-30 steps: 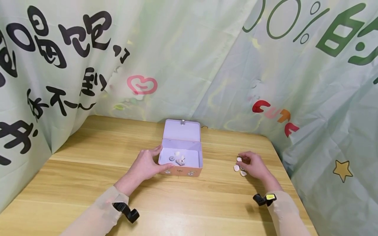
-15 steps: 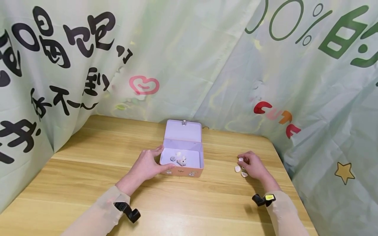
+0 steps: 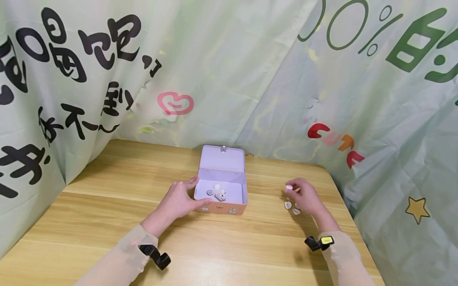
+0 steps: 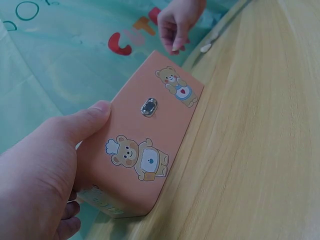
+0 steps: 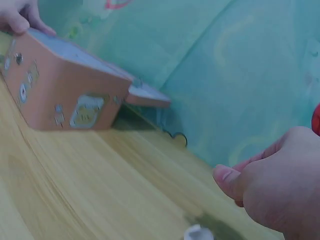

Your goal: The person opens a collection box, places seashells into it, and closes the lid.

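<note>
A small orange tin box (image 3: pixel 234 209) with bear pictures and a lilac inside stands with its lid (image 3: pixel 222 159) tipped back. My left hand (image 3: pixel 173 200) grips its left end, thumb at the front rim, the other fingers around the side. Inside lie several small shells, among them a grey ribbed one (image 3: pixel 210 192) and a striped one (image 3: pixel 220 197). To the right, my right hand (image 3: pixel 305 198) pinches a pale seashell (image 3: pixel 289 187) between thumb and fingers, raised over the table. Below it lie loose white shells (image 3: pixel 288 205), one partly hidden by the hand.
The wooden table (image 3: pixel 229 246) runs back to a pale printed curtain (image 3: pixel 214 71), which also hangs along both sides. A thin dark loop (image 3: pixel 249 155) pokes out behind the box. Black cameras sit on both wrists.
The right hand has taken a seashell from the small group and raised it slightly up and left. The left hand stays on the tin box.
</note>
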